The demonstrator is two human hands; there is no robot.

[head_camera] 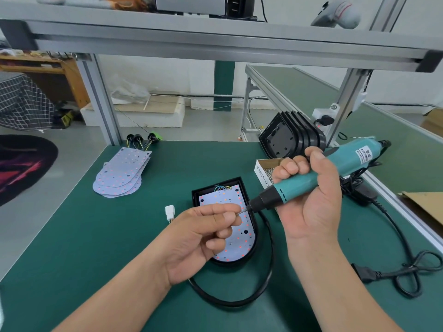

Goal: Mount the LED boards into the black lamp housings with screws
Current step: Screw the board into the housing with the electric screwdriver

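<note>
- right hand [309, 202] raised over the counter, fingers wrapped round a teal electric screwdriver [340, 166], thumb up along its body, tool tilted down to the left
- left hand [201, 238] just beside it, thumb and forefinger pinching the bit [244, 211] at its tip — too small to tell whether a screw is there; other fingers curled
- both hands hover above the black lamp housing [215, 186], which lies flat on the counter with an LED board [242, 248] seated in it and coloured wires at its far end
- spare LED boards [122, 173] fanned in a stack at the far left of the counter; more housings [292, 137] stacked on edge at the far right
- open carton of screws [268, 167] behind the right hand's knuckles; side reads "SPRING BALAN", rest hidden
- white connector [169, 212] near the left hand's fingers
- black cable [230, 304] loops round the housing; plug [364, 273] lies at right
- counter [84, 248] has a dark green mat, with an aluminium frame [215, 44] and shelf overhead; second green-topped bench [311, 92] to the right
- grey floor, black rug [21, 164] with red pattern at left
- white label [365, 154] on the screwdriver — print too blurred to read
</note>
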